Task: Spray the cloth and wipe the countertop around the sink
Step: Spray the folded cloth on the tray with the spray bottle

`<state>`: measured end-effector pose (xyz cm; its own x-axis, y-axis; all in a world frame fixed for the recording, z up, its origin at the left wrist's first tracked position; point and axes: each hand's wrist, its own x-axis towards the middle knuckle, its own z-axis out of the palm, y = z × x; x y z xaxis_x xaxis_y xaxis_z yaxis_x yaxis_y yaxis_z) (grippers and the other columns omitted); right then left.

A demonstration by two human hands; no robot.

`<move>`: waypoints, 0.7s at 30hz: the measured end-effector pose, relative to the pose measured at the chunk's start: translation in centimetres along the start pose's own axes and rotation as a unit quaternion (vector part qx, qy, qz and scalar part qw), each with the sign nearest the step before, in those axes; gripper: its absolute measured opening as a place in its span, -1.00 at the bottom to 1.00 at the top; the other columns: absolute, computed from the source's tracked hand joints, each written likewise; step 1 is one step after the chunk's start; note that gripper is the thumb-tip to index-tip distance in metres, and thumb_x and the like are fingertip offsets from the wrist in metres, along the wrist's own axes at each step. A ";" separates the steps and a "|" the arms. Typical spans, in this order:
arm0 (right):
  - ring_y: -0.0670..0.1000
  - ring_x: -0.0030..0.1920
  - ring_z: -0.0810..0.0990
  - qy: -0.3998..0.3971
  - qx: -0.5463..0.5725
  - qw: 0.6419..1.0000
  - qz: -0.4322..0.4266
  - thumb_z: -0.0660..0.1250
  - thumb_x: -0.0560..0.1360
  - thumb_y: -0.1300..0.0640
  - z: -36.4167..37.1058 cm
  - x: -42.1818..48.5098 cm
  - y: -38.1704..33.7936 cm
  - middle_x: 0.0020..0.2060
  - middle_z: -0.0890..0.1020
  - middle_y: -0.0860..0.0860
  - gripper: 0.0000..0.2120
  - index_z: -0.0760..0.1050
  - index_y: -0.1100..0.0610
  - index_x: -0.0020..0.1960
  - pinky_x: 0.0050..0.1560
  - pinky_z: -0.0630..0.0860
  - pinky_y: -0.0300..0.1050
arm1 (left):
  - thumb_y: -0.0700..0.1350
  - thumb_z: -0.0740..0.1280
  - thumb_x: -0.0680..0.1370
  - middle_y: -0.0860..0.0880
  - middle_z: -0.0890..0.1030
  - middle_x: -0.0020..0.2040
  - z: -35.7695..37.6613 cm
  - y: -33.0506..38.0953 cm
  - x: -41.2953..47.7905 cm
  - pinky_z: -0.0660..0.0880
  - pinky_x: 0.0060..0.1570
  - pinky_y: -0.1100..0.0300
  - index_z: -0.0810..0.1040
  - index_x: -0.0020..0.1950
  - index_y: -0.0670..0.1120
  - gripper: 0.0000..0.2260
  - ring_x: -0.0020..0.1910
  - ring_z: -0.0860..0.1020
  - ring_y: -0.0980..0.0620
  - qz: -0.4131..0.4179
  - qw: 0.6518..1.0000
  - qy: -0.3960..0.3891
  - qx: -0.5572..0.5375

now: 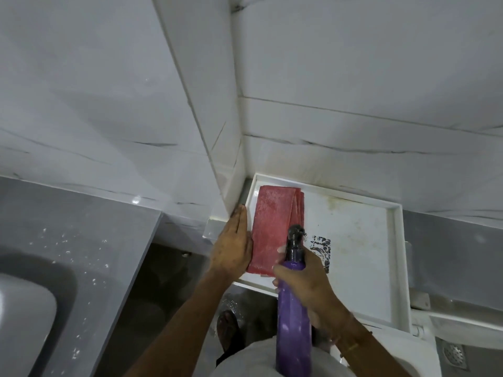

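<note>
A folded red cloth (272, 227) lies on a white rimmed tray-like lid (362, 240) in the wall corner. My left hand (234, 246) rests flat with straight fingers against the cloth's left edge, holding nothing. My right hand (307, 281) grips a purple spray bottle (292, 322), whose black nozzle (296, 235) points at the cloth's right side. At the far left is the grey countertop (81, 240) flecked with white spots, with the sink basin (27, 308) set in it.
White marble-look tiled walls meet in a corner just behind the cloth. A dark gap of floor lies between the countertop and the white lid; my foot (228, 330) shows there. A floor drain (453, 355) sits at the lower right.
</note>
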<state>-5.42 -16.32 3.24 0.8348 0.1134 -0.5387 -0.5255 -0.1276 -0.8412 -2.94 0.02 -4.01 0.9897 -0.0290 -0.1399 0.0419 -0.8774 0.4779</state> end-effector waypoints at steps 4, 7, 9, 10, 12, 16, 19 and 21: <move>-0.02 -0.31 0.67 0.009 0.001 1.000 -0.019 0.43 0.35 0.31 -0.1 0.6 -0.5 -0.33 0.68 -0.16 -0.69 0.54 -0.09 -0.12 -0.23 0.66 -0.08 | -0.05 0.01 0.66 -0.14 -0.02 0.60 0.0 0.0 0.0 0.02 0.56 0.07 -0.14 0.56 -0.19 -0.46 0.58 0.00 -0.05 0.002 1.000 0.003 -0.001; -0.06 -0.36 0.65 0.024 0.012 0.999 -0.024 0.42 0.36 0.32 0.1 0.9 -0.8 -0.37 0.65 -0.08 -0.75 0.54 -0.03 -0.18 -0.32 0.62 -0.19 | -0.02 0.01 0.65 -0.13 -0.03 0.60 0.1 -0.1 0.0 -0.02 0.55 0.10 -0.16 0.56 -0.16 -0.44 0.58 -0.01 -0.04 -0.004 1.000 0.002 -0.002; -0.07 -0.34 0.66 0.031 0.023 0.999 -0.021 0.42 0.36 0.33 0.2 1.0 -0.9 -0.34 0.67 -0.12 -0.73 0.55 -0.05 -0.16 -0.32 0.61 -0.21 | 0.00 0.01 0.65 -0.12 -0.02 0.60 0.2 -0.2 0.0 -0.07 0.51 0.14 -0.16 0.56 -0.15 -0.44 0.58 -0.01 -0.04 -0.005 1.000 0.005 -0.004; -0.07 -0.33 0.66 0.033 0.027 0.999 -0.016 0.42 0.35 0.34 0.2 1.2 -1.0 -0.31 0.68 -0.15 -0.71 0.56 -0.06 -0.15 -0.30 0.61 -0.19 | 0.00 0.01 0.65 -0.12 -0.02 0.60 0.3 -0.2 0.0 -0.08 0.50 0.16 -0.15 0.56 -0.15 -0.44 0.58 0.00 -0.04 -0.005 1.000 0.007 -0.005; -0.07 -0.36 0.65 0.033 0.026 0.999 -0.006 0.41 0.35 0.34 0.1 1.4 -0.9 -0.31 0.68 -0.10 -0.73 0.57 -0.04 -0.17 -0.31 0.61 -0.17 | -0.01 0.01 0.66 -0.13 0.00 0.60 0.3 -0.2 0.0 -0.08 0.49 0.17 -0.14 0.56 -0.16 -0.45 0.58 0.01 -0.05 -0.001 1.000 0.009 -0.004; -0.06 -0.44 0.63 0.023 0.028 0.999 -0.001 0.42 0.37 0.32 0.0 1.5 -0.7 -0.31 0.66 -0.01 -0.79 0.55 0.02 -0.17 -0.40 0.57 -0.24 | -0.01 0.01 0.65 -0.13 -0.01 0.60 0.3 -0.2 0.1 -0.05 0.52 0.15 -0.13 0.56 -0.17 -0.45 0.58 0.02 -0.05 -0.003 1.000 0.005 -0.003; -0.05 -0.40 0.65 0.021 0.032 0.999 0.005 0.42 0.37 0.33 -0.1 1.6 -0.5 -0.25 0.67 -0.04 -0.76 0.55 0.00 -0.11 -0.37 0.60 -0.19 | -0.01 0.02 0.65 -0.14 0.00 0.60 0.2 -0.1 0.1 -0.06 0.50 0.16 -0.12 0.56 -0.17 -0.45 0.58 0.03 -0.05 -0.003 1.000 0.010 -0.004; -0.04 -0.45 0.62 0.023 0.037 0.999 0.015 0.41 0.36 0.34 -0.2 1.7 -0.5 -0.34 0.65 0.06 -0.81 0.55 0.06 -0.17 -0.37 0.61 -0.13 | -0.01 0.01 0.65 -0.14 0.00 0.60 0.2 -0.1 0.1 -0.06 0.50 0.16 -0.12 0.56 -0.18 -0.45 0.58 0.03 -0.06 -0.003 1.000 0.010 -0.002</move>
<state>-3.69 -16.25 2.73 0.8241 0.0655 -0.5626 -0.5598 -0.0567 -0.8267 -2.89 0.00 -4.23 0.9920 -0.0146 -0.1256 0.0480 -0.8753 0.4812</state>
